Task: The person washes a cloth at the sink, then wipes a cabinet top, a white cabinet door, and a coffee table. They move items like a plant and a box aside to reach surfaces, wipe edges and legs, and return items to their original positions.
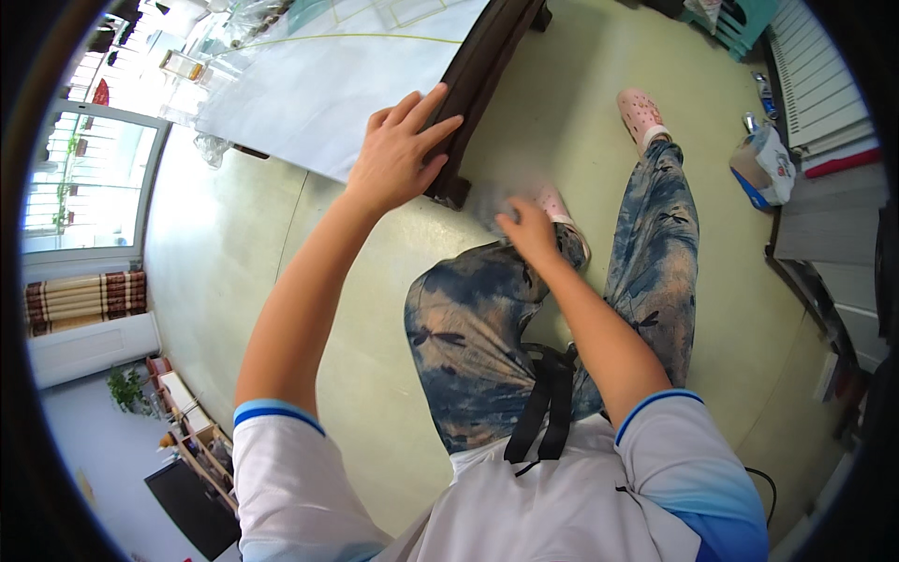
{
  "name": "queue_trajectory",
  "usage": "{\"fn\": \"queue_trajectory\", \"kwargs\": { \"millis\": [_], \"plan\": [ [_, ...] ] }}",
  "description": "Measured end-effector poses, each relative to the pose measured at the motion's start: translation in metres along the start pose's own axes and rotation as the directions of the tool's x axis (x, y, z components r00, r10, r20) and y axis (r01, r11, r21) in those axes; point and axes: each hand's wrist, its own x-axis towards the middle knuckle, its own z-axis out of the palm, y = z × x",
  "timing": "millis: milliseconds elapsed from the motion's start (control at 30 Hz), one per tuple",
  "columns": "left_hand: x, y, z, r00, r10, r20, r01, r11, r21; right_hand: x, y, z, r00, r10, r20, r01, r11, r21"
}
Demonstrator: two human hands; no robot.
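My left hand point(400, 154) lies spread over the near corner of a table, its fingers reaching to the dark wooden edge point(467, 91). Nothing shows in it; whether the palm presses on the top cannot be told. Lower and to the right, my right hand point(532, 230) is curled close to the table's foot, above my bent leg. A grey, soft-looking thing point(489, 204) trails from its fingers, too blurred by motion to name. The tabletop point(302, 105) has a pale, shiny cover crossed by a thin yellow line.
A clear container point(181, 65) and crumpled plastic film point(246, 21) are on the table's far side. My pink clogs point(639, 116) stand on the pale floor. At right are a plastic bag point(765, 168), a white radiator point(818, 77) and a green plastic stool point(737, 24).
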Motion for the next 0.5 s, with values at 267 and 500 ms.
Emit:
{"fn": "queue_trajectory", "kwargs": {
  "millis": [267, 500],
  "plan": [
    [-0.003, -0.009, 0.008, 0.996, 0.031, -0.081, -0.028, 0.999, 0.038, -0.040, -0.015, -0.001, 0.923, 0.039, -0.383, 0.080, 0.954, 0.290],
    [0.001, -0.012, 0.015, 0.998, 0.038, -0.057, -0.035, 0.999, 0.041, -0.079, -0.029, 0.000, 0.865, 0.164, -0.474, 0.144, 0.824, 0.549]
  ]
}}
